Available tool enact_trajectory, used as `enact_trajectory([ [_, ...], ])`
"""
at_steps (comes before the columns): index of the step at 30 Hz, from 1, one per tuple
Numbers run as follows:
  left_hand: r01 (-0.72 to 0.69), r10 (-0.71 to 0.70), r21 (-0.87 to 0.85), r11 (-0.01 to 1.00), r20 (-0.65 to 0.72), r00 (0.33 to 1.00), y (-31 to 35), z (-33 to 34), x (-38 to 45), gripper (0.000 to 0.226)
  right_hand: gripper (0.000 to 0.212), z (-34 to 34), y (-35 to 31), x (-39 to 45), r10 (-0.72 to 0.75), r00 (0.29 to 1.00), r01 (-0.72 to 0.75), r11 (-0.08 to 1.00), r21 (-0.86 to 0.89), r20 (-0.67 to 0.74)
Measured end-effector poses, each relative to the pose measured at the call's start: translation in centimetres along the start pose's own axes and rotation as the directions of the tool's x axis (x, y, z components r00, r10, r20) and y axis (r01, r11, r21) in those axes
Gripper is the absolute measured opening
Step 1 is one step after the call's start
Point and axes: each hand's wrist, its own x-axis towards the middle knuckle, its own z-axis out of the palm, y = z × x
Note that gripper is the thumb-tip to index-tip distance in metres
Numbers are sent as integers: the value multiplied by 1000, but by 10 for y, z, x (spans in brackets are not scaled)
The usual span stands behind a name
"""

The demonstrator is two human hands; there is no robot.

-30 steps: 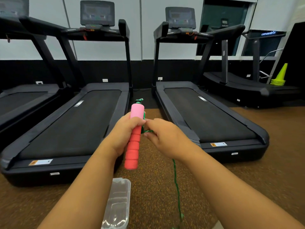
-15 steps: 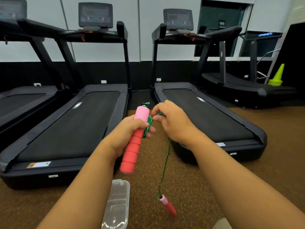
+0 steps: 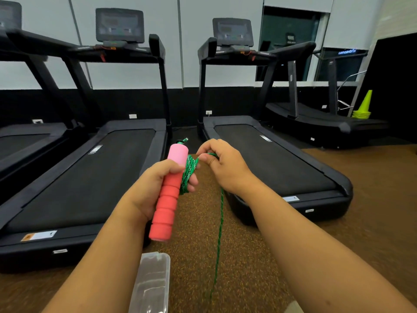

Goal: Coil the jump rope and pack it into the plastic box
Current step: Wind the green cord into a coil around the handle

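"concentrix" on far glowing sign (image 3: pixel 347 51)

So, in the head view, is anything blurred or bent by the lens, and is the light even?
Head view: light is even and soft, without hard shadows. The wide lens bends the wall panels and treadmill frames near the edges. The pink handle and green rope look sharp; the plastic box at the bottom edge is soft and blurred.
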Motion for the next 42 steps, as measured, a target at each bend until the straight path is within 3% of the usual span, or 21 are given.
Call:
enact_trajectory([
  [3, -11, 18, -153, 988, 43, 999, 3, 2, -2, 66, 11, 4, -1, -4, 36, 999, -34, 991, 126, -12],
  [6, -30, 43, -199, 979, 64, 997, 6, 3, -2, 77, 18, 11, -1, -8, 72, 997, -69, 978, 199, -3],
  [13, 62, -18, -274, 960, 163, 986, 13, 8, -6, 77, 22, 12, -1, -11, 93, 995, -83, 973, 214, -35],
  [19, 85, -28, -412, 907, 142, 989, 17, 15, -12, 84, 25, 20, 0, -18, 139, 990, -133, 971, 198, -18],
  [22, 44, -3, -465, 884, 89, 996, 19, 24, -15, 56, 25, 26, -2, -25, 169, 985, -171, 959, 224, 31],
  [24, 9, 16, -487, 873, 46, 999, 21, 27, -17, 41, 28, 28, -2, -29, 165, 983, -176, 970, 168, 74],
  [30, -114, 106, -509, 853, -45, 993, 25, 31, -19, 64, 20, 34, -5, -41, 58, 980, -49, 997, -53, 191],
  [34, -202, 182, -515, 833, -89, 979, 25, 25, -16, 62, 18, 38, -7, -53, 34, 958, 17, 985, -173, 284],
  [39, -225, 181, -193, 955, -223, 958, 14, 14, -10, 43, 19, 37, -11, -60, -86, 950, 206, 895, -395, 300],
  [42, -136, 109, -155, 978, -173, 979, 10, 8, -12, 59, 18, 28, -19, -56, -184, 943, 297, 839, -457, 276],
])
